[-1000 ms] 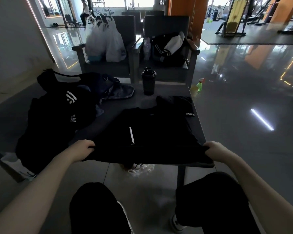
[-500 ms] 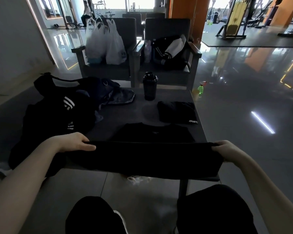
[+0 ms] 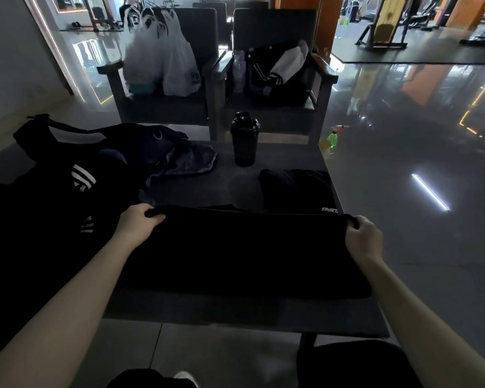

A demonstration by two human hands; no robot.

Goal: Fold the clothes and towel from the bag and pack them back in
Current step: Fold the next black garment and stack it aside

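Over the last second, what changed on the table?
The left hand and right hand carried the near edge of the shirt away from the person, folding it over the rest; its white stripe is now covered. Both kept gripping the corners. The shaker, folded garment and bag stayed put.

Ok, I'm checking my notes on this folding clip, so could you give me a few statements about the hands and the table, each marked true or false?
1. The left hand and the right hand both grip the black shirt at its far edge. True.
2. The shaker bottle lies on its side. False: it stands upright on the table.
3. A folded black piece with a printed word lies beyond the shirt. True.
4. The white plastic bags sit on the table. False: they sit on a chair behind it.
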